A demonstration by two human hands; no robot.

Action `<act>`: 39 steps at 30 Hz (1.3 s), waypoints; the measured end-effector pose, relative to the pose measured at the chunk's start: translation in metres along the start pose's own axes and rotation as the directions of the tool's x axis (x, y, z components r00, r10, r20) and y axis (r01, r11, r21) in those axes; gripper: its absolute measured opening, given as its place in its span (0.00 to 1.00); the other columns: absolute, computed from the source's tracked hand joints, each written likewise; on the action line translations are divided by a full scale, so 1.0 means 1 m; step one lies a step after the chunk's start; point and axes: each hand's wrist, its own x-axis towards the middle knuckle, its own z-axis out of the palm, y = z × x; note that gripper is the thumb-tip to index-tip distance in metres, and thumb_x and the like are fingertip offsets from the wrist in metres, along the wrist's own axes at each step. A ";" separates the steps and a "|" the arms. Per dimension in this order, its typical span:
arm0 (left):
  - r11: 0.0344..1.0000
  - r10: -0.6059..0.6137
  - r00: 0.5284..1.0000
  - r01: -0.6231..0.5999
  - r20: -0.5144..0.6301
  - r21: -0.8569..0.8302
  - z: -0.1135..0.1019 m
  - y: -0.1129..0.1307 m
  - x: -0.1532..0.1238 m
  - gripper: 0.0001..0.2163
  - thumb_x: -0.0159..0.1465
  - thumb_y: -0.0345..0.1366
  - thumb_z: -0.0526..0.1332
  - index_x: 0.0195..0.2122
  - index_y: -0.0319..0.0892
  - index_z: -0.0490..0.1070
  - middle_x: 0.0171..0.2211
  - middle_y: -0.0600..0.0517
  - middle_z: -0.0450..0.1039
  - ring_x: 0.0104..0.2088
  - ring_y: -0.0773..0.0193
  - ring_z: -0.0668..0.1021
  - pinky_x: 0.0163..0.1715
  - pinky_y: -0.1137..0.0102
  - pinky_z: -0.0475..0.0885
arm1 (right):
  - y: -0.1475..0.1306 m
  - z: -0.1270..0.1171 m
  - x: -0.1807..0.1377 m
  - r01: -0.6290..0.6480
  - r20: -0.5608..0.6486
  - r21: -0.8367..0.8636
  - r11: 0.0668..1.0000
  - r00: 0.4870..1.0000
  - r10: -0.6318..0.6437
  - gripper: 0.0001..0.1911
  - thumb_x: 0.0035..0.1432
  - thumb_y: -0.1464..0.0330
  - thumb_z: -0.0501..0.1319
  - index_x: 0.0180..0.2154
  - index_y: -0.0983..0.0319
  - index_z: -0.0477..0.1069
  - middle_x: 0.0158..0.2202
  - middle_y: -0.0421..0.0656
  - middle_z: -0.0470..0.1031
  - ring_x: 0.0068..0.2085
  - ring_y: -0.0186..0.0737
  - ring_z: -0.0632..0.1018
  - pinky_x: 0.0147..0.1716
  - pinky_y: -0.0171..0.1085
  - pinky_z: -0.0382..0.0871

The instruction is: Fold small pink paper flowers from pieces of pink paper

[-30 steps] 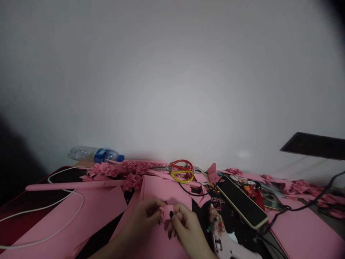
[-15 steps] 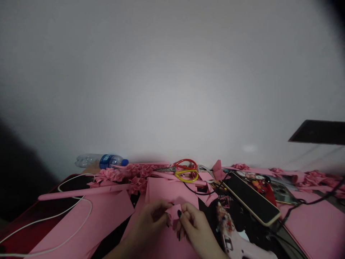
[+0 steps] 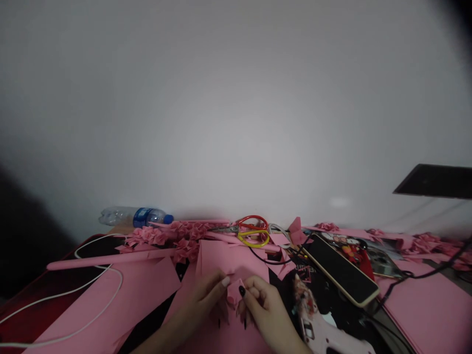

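Observation:
My left hand (image 3: 206,299) and my right hand (image 3: 262,306) meet at the bottom centre and pinch a small folded pink paper piece (image 3: 233,291) between their fingertips. The nails are dark, apart from one pale nail on the left hand. Under the hands lies a large pink paper sheet (image 3: 224,258). A row of finished pink paper flowers (image 3: 173,236) lies just beyond it on the table.
Red and yellow scissors (image 3: 250,230) lie near the wall, and a plastic water bottle (image 3: 134,216) lies on its side at the left. A phone (image 3: 341,269) rests at the right, a pink glue gun (image 3: 324,334) at the bottom right. White cable (image 3: 92,285) loops at the left.
The fingers of both hands have shifted on the small pink piece, pressing it lower and tighter. The view has moved slightly.

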 end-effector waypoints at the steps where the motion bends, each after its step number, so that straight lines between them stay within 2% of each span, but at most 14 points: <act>1: 1.000 -0.006 1.000 0.005 0.007 0.019 0.000 -0.002 0.001 0.21 0.64 0.57 0.56 0.33 0.42 0.68 0.23 0.54 0.75 0.21 0.65 0.76 0.22 0.74 0.69 | 0.000 0.000 0.000 0.003 0.007 0.008 1.000 1.000 -0.003 0.19 0.59 0.51 0.59 0.28 0.60 0.63 0.18 0.38 0.71 0.17 0.30 0.64 0.19 0.30 0.56; 5: 0.998 0.003 0.997 -0.009 0.081 0.069 -0.001 -0.007 0.003 0.23 0.63 0.58 0.57 0.31 0.40 0.70 0.24 0.53 0.74 0.22 0.67 0.75 0.22 0.75 0.68 | -0.001 0.001 -0.001 0.009 0.020 0.026 1.000 1.000 -0.009 0.19 0.59 0.52 0.60 0.28 0.60 0.63 0.18 0.38 0.71 0.17 0.30 0.64 0.19 0.30 0.57; 10: 0.996 0.035 0.984 -0.049 0.173 0.078 -0.001 -0.003 0.003 0.21 0.65 0.54 0.58 0.30 0.39 0.70 0.23 0.54 0.72 0.21 0.68 0.73 0.22 0.76 0.67 | 0.000 0.000 0.000 -0.013 -0.003 0.045 0.999 1.000 0.013 0.19 0.57 0.52 0.60 0.28 0.60 0.63 0.17 0.37 0.70 0.16 0.29 0.65 0.18 0.29 0.56; 20: 0.994 0.050 0.978 -0.068 0.200 0.085 0.001 -0.004 0.005 0.22 0.66 0.55 0.55 0.29 0.39 0.70 0.22 0.52 0.74 0.21 0.68 0.74 0.22 0.76 0.67 | 0.001 -0.001 0.001 -0.014 0.009 0.076 0.997 1.000 0.013 0.20 0.56 0.51 0.61 0.27 0.60 0.64 0.17 0.38 0.71 0.15 0.29 0.65 0.17 0.29 0.57; 26: 0.995 0.031 0.978 -0.051 0.206 0.091 0.003 -0.002 0.005 0.26 0.63 0.61 0.54 0.28 0.40 0.69 0.20 0.52 0.72 0.19 0.67 0.73 0.21 0.75 0.66 | 0.003 -0.002 0.002 -0.014 0.010 0.077 0.997 1.000 0.014 0.20 0.57 0.51 0.62 0.27 0.60 0.63 0.16 0.38 0.71 0.16 0.29 0.65 0.17 0.29 0.57; 39: 0.988 -0.005 0.986 -0.021 0.165 0.156 0.003 -0.002 0.004 0.27 0.62 0.63 0.53 0.27 0.40 0.70 0.19 0.51 0.73 0.19 0.66 0.73 0.22 0.74 0.67 | 0.004 -0.001 0.001 -0.014 0.022 0.073 0.997 1.000 0.013 0.23 0.56 0.48 0.62 0.28 0.61 0.64 0.17 0.38 0.71 0.16 0.29 0.66 0.17 0.29 0.58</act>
